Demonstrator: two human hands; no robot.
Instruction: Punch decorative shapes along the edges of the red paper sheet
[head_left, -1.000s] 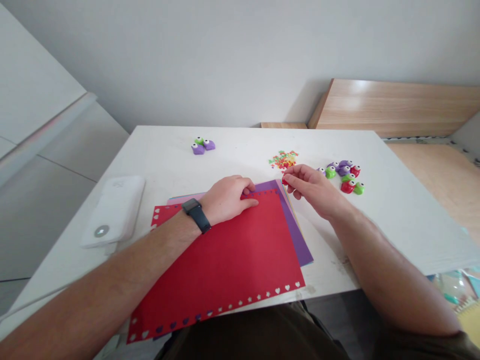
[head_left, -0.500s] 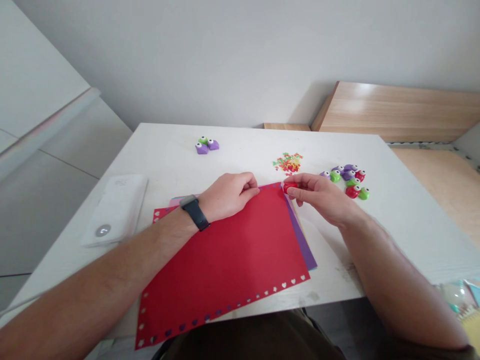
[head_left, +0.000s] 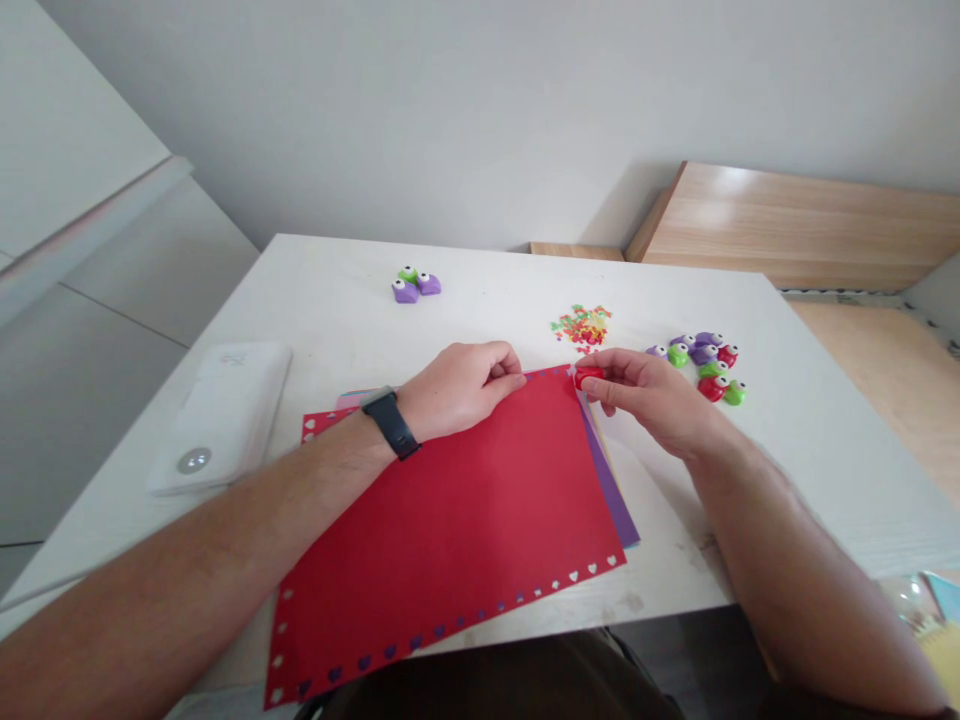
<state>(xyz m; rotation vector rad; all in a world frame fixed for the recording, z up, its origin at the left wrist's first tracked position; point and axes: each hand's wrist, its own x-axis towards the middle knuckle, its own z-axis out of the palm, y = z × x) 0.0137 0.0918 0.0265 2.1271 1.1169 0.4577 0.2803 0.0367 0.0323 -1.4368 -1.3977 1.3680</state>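
A large red sheet of paper with small hearts and other shapes punched along its edges lies over purple and other coloured sheets. My left hand, with a dark watch on the wrist, pinches the sheet's far edge between thumb and fingers. In my right hand is a small red punch, held at the sheet's far right corner. Just beyond it lies a pile of small colourful paper cut-outs.
Several purple, green and red punches stand right of my right hand. Three more are at the back left. A white plastic case lies on the left of the white table. A wooden board is behind, right.
The view has shifted slightly. Both hands keep their places at the far edge of the red sheet, and the red punch is still at the corner.
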